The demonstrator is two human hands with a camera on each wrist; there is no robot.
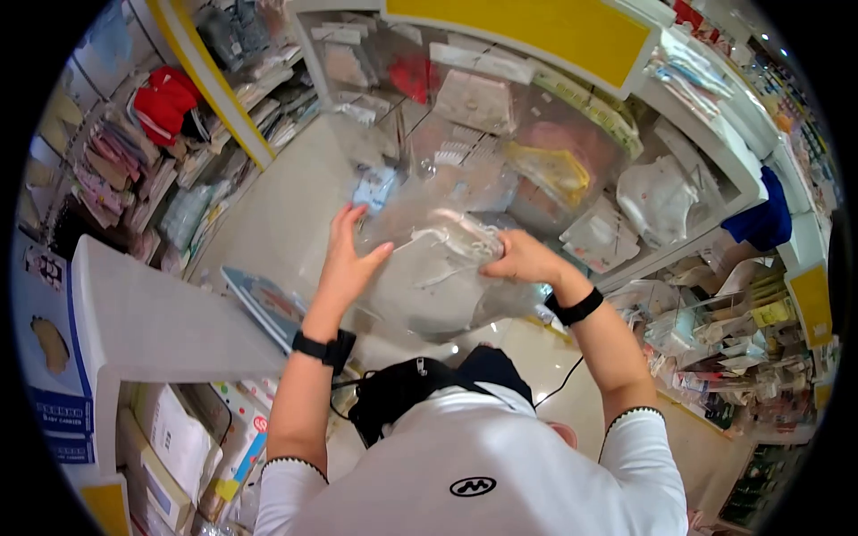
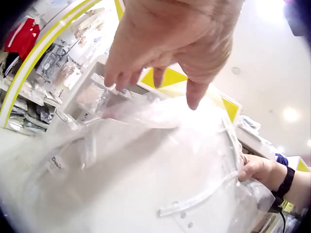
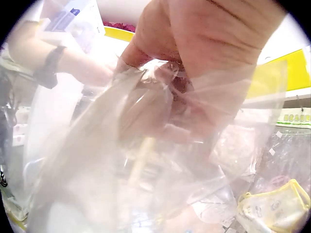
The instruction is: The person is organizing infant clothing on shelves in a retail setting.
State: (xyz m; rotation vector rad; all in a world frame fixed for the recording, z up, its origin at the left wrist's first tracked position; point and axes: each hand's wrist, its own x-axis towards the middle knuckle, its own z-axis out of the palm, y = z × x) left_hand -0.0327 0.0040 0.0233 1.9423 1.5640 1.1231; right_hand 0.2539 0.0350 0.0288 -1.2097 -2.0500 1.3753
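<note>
A large clear plastic bag (image 1: 416, 299) hangs in front of my body, its film loose and see-through. My right hand (image 1: 529, 261) grips bunched film at the bag's right side, thumb and fingers closed on it; in the right wrist view the gathered film (image 3: 146, 104) fans down from that hand. White strips (image 2: 192, 199) show on the bag in the left wrist view. My left hand (image 1: 349, 263) is at the bag's left side, thumb and fingers spread apart. Seen from the left wrist, its fingers point down over the bag's upper edge, with nothing pinched between them.
Ahead stands a white display unit with a yellow panel (image 1: 518, 36), holding several packaged textiles, among them a yellow-edged packet (image 1: 554, 170). A white counter (image 1: 170, 322) is at the left, with a blue-edged board (image 1: 264, 304) beside it. Clothes racks line the far left.
</note>
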